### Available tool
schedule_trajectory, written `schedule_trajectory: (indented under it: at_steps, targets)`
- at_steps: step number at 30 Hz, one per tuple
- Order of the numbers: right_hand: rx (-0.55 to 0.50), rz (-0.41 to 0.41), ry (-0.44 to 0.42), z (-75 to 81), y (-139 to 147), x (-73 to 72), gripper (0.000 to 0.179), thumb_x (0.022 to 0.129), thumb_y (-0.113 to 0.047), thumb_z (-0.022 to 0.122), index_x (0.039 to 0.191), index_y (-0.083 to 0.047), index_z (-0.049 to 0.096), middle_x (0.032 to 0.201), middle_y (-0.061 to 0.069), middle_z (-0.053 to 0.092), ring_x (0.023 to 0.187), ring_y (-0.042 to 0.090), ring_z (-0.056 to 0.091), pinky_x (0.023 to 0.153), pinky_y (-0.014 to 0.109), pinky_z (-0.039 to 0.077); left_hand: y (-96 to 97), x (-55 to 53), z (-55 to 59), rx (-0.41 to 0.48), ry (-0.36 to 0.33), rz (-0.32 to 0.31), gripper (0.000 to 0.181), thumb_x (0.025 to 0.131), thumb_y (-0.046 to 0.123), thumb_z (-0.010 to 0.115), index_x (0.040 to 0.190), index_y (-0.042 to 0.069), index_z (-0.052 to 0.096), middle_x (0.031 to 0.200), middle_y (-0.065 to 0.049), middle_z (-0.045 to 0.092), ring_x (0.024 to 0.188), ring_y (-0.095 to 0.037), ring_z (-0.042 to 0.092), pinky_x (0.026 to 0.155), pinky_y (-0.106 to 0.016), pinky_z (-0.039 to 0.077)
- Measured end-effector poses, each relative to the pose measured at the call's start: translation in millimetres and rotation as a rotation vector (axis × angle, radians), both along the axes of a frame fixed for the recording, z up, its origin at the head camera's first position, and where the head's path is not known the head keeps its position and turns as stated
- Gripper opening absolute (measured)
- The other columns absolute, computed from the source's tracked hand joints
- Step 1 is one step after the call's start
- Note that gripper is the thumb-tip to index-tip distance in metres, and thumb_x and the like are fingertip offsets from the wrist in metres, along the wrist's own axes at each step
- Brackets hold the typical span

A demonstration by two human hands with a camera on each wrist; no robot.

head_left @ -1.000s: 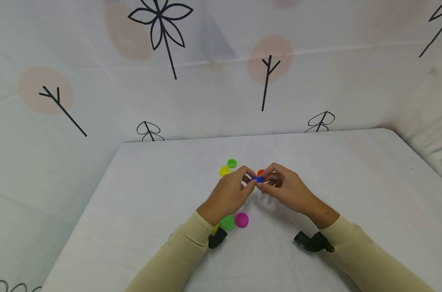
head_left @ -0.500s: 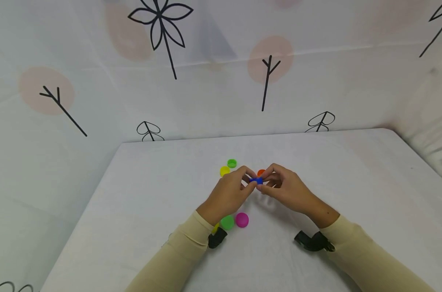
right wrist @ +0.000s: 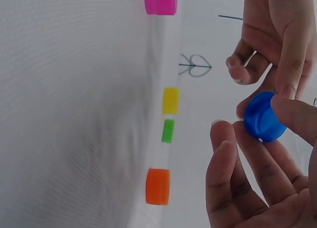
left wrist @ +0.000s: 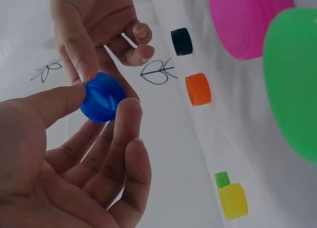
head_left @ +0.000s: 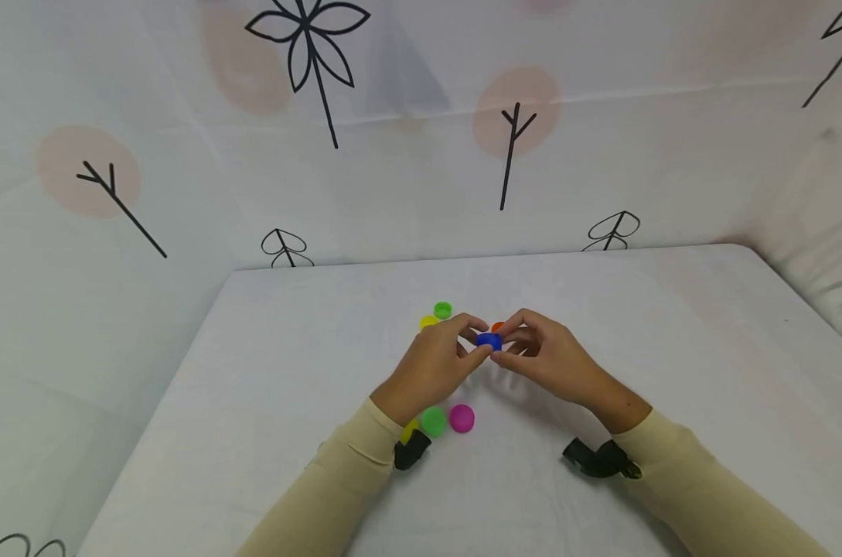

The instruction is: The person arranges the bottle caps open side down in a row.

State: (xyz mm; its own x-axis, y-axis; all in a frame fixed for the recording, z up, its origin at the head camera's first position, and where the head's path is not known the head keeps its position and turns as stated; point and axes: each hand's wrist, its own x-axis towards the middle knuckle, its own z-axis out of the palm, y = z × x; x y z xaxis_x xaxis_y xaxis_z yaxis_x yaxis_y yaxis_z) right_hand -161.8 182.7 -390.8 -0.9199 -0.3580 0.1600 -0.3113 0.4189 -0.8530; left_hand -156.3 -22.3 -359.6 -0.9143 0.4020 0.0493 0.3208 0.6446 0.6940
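Above the middle of the table, both hands hold one blue bottle cap [head_left: 489, 342]. My left hand [head_left: 438, 357] pinches its left side with thumb and fingers. From the other side my right hand [head_left: 549, 357] pinches it between thumb and index finger. The hollow inside of the blue cap [right wrist: 266, 117] shows in the right wrist view, tilted on edge between the hands. In the left wrist view the left thumb [left wrist: 62, 101] touches its rim, and the right hand [left wrist: 99, 20] reaches in from the top. The remaining fingers are loosely bent.
On the white table [head_left: 288, 348] lie a small green cap [head_left: 442, 309], a yellow cap [head_left: 429, 321] and an orange cap [head_left: 498, 327]. A black cap [left wrist: 182, 41] shows beside the orange one. Nearer are a magenta cap [head_left: 461, 418], a larger green cap [head_left: 434, 422] and another yellow cap [head_left: 409, 430].
The blue cap has turned between the fingers and shows a broader, rounder side. Both hands stay nearly in place, with slight finger movement.
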Motion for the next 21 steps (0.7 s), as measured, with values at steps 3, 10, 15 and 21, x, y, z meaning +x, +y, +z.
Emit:
schedule_trajectory:
  at_steps: [3,10,15,21]
  targets:
    - [-0.015,0.011,-0.011,1.7,1.0,0.0,0.03,0.089,-0.017,0.077,0.111,-0.011,0.058,0.098,0.007,0.076,0.085,0.014,0.071,0.075,0.027,0.056,-2.6,-0.9,2.3,0.011,0.016,-0.022,0.039,0.096,0.033,0.068,0.13,0.015,0.062,0.113,0.001,0.071,0.083,-0.008,0.063,0.064,-0.017,0.053]
    - [-0.044,0.066,-0.018,8.1,5.3,1.7,0.03,0.089,-0.015,0.076,0.112,-0.011,0.057,0.099,0.016,0.076,0.085,0.019,0.07,0.072,0.028,0.056,-6.8,-1.8,10.0,0.042,0.019,-0.062,0.037,0.092,0.035,0.072,0.124,0.016,0.068,0.103,0.004,0.073,0.08,-0.007,0.064,0.065,-0.019,0.053]
    - [-0.05,0.104,-0.003,11.5,7.4,1.5,0.029,0.09,-0.016,0.076,0.113,-0.011,0.058,0.1,0.014,0.076,0.087,0.017,0.071,0.077,0.028,0.057,-10.1,-2.4,13.6,0.06,0.001,-0.075,0.035,0.091,0.036,0.074,0.12,0.017,0.071,0.099,0.007,0.073,0.08,-0.007,0.065,0.067,-0.02,0.054]
    - [-0.034,0.139,-0.017,12.1,9.6,2.2,0.026,0.09,-0.014,0.075,0.111,-0.012,0.06,0.101,0.008,0.077,0.089,0.018,0.071,0.079,0.029,0.057,-11.3,-1.9,13.6,0.058,-0.044,-0.094,0.035,0.089,0.035,0.075,0.119,0.017,0.073,0.099,0.01,0.073,0.082,-0.008,0.065,0.068,-0.02,0.054]
